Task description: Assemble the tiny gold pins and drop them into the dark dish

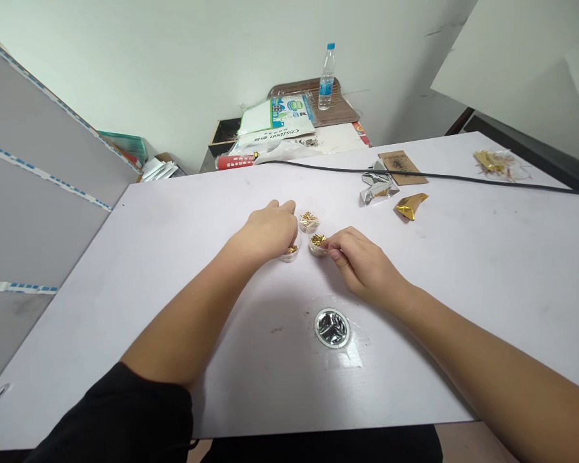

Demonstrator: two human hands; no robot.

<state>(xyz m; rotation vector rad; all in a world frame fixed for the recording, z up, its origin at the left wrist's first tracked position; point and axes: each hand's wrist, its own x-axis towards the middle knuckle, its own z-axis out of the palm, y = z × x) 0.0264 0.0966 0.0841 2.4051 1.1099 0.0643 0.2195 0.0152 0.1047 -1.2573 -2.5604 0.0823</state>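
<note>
Three small clear plastic cups with tiny gold-coloured metal pieces stand close together mid-table. My left hand (273,230) reaches over the left cup (289,256), its bent fingers pointing down into it; the fingertips are hidden. At the right cup (318,251), my right hand (359,260) has thumb and forefinger pinched together at the rim. Whatever is between them is too small to make out. The back cup (309,225) holds paler gold pieces and is nearest my left hand's knuckles.
A round dark disc with a silver rim (332,328) is set in the white table (251,386). Gold foil packaging (412,207), silver foil packaging (378,191) and brown paper (403,167) lie back right. A black cable (444,175) crosses there. Beyond stands a water bottle (326,83).
</note>
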